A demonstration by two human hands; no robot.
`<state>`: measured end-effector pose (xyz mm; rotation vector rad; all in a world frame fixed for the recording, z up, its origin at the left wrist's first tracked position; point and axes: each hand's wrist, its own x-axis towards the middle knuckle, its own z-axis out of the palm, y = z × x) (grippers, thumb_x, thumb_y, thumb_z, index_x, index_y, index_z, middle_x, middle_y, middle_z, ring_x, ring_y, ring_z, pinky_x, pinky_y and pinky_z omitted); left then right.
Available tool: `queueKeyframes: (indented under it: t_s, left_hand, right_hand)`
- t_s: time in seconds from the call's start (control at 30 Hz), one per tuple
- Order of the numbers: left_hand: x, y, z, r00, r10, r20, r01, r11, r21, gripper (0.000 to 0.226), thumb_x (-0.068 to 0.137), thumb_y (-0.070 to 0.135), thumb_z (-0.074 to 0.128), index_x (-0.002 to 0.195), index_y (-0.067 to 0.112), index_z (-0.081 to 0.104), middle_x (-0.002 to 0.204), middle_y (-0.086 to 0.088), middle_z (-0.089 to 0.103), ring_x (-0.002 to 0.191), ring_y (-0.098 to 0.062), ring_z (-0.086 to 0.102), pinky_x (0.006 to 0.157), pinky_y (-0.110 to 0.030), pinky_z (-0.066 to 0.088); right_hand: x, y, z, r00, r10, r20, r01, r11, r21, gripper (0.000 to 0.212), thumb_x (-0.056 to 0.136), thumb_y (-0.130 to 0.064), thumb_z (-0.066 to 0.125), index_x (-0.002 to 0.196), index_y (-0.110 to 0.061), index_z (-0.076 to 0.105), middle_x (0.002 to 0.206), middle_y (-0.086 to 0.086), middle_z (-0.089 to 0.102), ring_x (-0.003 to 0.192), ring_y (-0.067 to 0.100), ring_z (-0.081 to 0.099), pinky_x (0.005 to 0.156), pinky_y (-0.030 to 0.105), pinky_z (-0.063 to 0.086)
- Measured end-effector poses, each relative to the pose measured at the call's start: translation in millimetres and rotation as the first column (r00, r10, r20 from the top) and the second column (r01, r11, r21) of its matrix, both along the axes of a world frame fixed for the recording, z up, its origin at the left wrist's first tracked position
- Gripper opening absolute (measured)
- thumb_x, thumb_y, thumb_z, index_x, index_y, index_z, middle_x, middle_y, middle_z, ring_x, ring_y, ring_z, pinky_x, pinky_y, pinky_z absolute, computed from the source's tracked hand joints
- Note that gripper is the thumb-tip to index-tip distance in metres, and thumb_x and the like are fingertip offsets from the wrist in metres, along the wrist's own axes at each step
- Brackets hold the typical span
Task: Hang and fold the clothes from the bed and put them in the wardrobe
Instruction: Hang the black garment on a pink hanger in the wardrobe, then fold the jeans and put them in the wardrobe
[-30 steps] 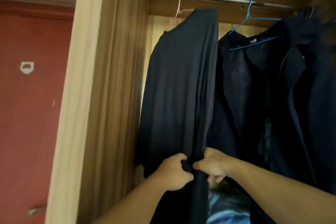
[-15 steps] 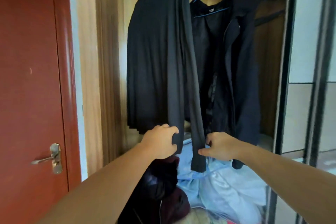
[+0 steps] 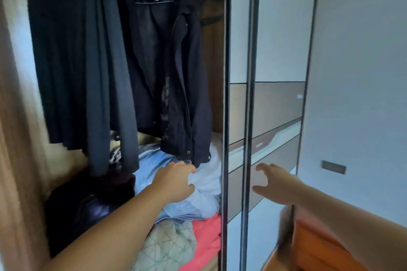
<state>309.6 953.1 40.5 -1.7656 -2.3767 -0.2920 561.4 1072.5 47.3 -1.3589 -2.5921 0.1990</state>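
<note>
A dark long-sleeved garment [image 3: 77, 61] hangs at the left of the open wardrobe. Beside it a dark jacket [image 3: 171, 72] hangs on a blue hanger [image 3: 154, 1]. My left hand [image 3: 176, 180] hovers with loosely curved fingers in front of the pale blue bundle [image 3: 193, 182] on the wardrobe floor, holding nothing. My right hand [image 3: 275, 185] is spread open in front of the sliding wardrobe door [image 3: 275, 99], close to its dark frame; contact cannot be made out.
Piled clothes fill the wardrobe bottom: a dark heap [image 3: 88, 204] at left, a patterned cloth [image 3: 167, 246] and a coral one [image 3: 209, 237] in front. The wardrobe's wooden side [image 3: 13, 138] stands at left. An orange surface [image 3: 319, 246] lies at lower right below a white wall [image 3: 363, 94].
Both hands have let go of the dark garment's hem and sleeve. The view swung right; my right hand moved over to the sliding door, my left hand drifted right and lower.
</note>
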Motion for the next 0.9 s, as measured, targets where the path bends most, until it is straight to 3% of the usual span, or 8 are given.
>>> queueKeyframes:
  t_s: [0.2,0.3,0.4,0.53,0.63,0.9]
  left_hand:
    - [25.8,8.5,-31.8,0.962,-0.269,-0.042,0.27,0.963,0.002,0.042,0.089,0.034,0.05,0.131,0.033,0.049,0.131,0.006,0.051,0.124,-0.021,0.044,0.096,-0.036,0.04]
    - [38.2,-3.8,-62.2,0.909,-0.407,-0.086,0.403,0.913,-0.064,0.042,0.091,0.034,0.048,0.133,0.032,0.047,0.132,0.006,0.049,0.124,-0.022,0.044,0.096,-0.037,0.04]
    - [57.7,-20.2,-79.5,0.85,-0.526,-0.029,0.523,0.85,-0.066,0.048,0.092,0.038,0.048,0.139,0.034,0.043,0.139,0.008,0.046,0.129,-0.02,0.041,0.101,-0.036,0.039]
    - [100.5,-46.6,-73.7,0.75,-0.66,0.045,0.66,0.751,0.006,0.046,0.092,0.042,0.048,0.138,0.036,0.042,0.137,0.009,0.046,0.127,-0.018,0.043,0.1,-0.036,0.042]
    - [138.1,-80.7,-71.9,0.669,-0.738,0.089,0.734,0.674,0.079,0.045,0.092,0.047,0.049,0.136,0.04,0.042,0.134,0.012,0.048,0.12,-0.015,0.048,0.097,-0.033,0.046]
    - [229.3,-238.0,-96.1,0.431,-0.895,0.111,0.891,0.442,0.102,0.043,0.092,0.04,0.051,0.135,0.038,0.047,0.138,0.014,0.048,0.125,-0.012,0.045,0.1,-0.031,0.044]
  right_hand:
    - [52.6,-72.9,-21.6,0.953,-0.294,-0.072,0.298,0.953,0.051,0.058,0.091,-0.048,0.053,0.143,-0.032,0.034,0.141,-0.001,0.046,0.12,0.023,0.054,0.102,0.041,0.044]
    - [72.1,-120.7,-38.5,0.916,-0.4,-0.035,0.401,0.915,0.038,0.067,0.09,-0.051,0.055,0.149,-0.033,0.027,0.148,-0.005,0.04,0.127,0.021,0.05,0.104,0.04,0.044]
    - [96.0,-174.1,-45.5,0.864,-0.503,-0.033,0.503,0.864,-0.005,0.073,0.088,-0.054,0.057,0.15,-0.033,0.025,0.149,-0.005,0.04,0.126,0.02,0.051,0.103,0.041,0.047]
    - [130.5,-253.4,-44.0,0.777,-0.628,-0.04,0.629,0.777,0.029,0.063,0.089,-0.05,0.057,0.144,-0.03,0.035,0.14,-0.005,0.046,0.118,0.017,0.053,0.097,0.033,0.047]
    - [154.2,-321.1,-45.5,0.708,-0.705,-0.047,0.706,0.706,0.054,0.063,0.089,-0.046,0.058,0.145,-0.029,0.035,0.143,-0.006,0.044,0.119,0.016,0.052,0.091,0.028,0.044]
    - [195.4,-548.3,-97.5,0.486,-0.868,-0.097,0.873,0.486,0.026,0.059,0.087,-0.05,0.056,0.14,-0.033,0.037,0.132,-0.008,0.046,0.114,0.015,0.052,0.096,0.036,0.044]
